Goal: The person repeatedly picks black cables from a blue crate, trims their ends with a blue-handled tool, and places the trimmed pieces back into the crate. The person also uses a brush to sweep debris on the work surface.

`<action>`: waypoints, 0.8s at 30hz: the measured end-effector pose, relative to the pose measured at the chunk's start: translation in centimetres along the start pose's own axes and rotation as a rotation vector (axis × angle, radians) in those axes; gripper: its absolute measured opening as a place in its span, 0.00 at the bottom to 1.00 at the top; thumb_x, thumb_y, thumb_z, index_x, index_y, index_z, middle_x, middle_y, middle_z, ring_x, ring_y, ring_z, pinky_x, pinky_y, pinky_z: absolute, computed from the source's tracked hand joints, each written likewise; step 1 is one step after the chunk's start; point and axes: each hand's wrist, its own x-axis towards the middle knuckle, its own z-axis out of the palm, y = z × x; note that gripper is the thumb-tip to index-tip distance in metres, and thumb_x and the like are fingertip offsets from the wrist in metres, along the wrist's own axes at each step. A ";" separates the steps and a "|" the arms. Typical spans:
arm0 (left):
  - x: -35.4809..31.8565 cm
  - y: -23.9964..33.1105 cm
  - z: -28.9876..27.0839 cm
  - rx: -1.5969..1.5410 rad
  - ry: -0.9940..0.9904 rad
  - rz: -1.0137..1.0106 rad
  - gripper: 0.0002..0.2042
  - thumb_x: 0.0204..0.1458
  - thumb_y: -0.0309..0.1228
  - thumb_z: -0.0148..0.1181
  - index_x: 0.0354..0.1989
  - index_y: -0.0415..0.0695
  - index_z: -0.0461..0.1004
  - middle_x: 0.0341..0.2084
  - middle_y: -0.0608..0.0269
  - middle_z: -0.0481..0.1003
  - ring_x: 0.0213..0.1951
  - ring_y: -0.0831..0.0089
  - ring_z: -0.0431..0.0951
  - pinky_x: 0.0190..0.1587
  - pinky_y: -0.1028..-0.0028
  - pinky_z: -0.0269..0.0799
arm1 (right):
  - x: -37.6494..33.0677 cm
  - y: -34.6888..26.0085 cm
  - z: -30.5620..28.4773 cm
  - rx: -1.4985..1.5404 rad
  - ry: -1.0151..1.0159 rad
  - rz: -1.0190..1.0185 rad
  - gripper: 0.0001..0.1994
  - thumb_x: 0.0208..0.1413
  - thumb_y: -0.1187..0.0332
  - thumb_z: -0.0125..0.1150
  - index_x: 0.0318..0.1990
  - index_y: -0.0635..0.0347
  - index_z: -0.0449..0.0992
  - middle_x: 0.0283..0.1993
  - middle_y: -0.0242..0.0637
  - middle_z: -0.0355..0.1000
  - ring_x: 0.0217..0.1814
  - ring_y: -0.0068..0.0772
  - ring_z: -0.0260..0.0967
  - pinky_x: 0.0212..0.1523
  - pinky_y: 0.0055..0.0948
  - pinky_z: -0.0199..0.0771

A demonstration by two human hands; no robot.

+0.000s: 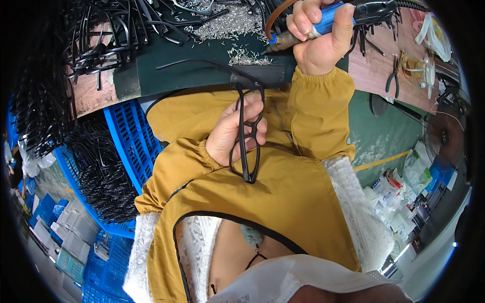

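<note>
My left hand (233, 130) is closed around a black eyeglass frame (244, 156), held upright over my lap at the table's front edge. One of its temples (194, 62) reaches out left over the dark green mat (164, 78). My right hand (323, 48) grips an electric screwdriver (323, 22) with a blue barrel, a coiled black cord and a brown tube. Its tip points left and down, close to a small heap of tiny silver screws (247, 56). Behind a dark block (270, 76) at the edge, this heap lies apart from a larger screw pile (227, 22).
Black eyeglass frames (103, 53) crowd the table's left side. Below them a blue basket (126, 136) holds many black temples (103, 177). Pliers (394, 78) lie at the right, near a plastic bag (434, 38). A fan (444, 134) and white bags (396, 197) stand on the right.
</note>
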 end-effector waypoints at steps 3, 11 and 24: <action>0.5 0.0 0.5 0.012 0.007 -0.066 0.16 0.62 0.41 0.65 0.54 0.53 0.70 0.25 0.65 0.78 0.22 0.74 0.78 0.25 0.76 0.73 | 0.3 0.2 0.3 0.247 -0.040 0.009 0.14 0.72 0.49 0.51 0.45 0.48 0.70 0.28 0.28 0.62 0.21 0.22 0.58 0.18 0.20 0.56; 1.3 -0.8 0.5 0.005 0.001 0.051 0.12 0.67 0.43 0.57 0.55 0.57 0.72 0.22 0.70 0.72 0.18 0.78 0.70 0.12 0.80 0.53 | -2.8 -2.0 4.0 -0.298 -0.037 0.066 0.24 0.70 0.43 0.50 0.59 0.52 0.71 0.34 0.27 0.65 0.30 0.21 0.62 0.28 0.21 0.63; 1.6 -1.2 -0.8 -0.052 -0.102 0.046 0.13 0.67 0.42 0.56 0.57 0.54 0.71 0.20 0.68 0.70 0.18 0.76 0.69 0.18 0.78 0.59 | -7.3 -0.6 6.8 -0.601 -0.003 0.114 0.24 0.62 0.37 0.60 0.49 0.46 0.68 0.31 0.26 0.63 0.27 0.22 0.60 0.25 0.22 0.60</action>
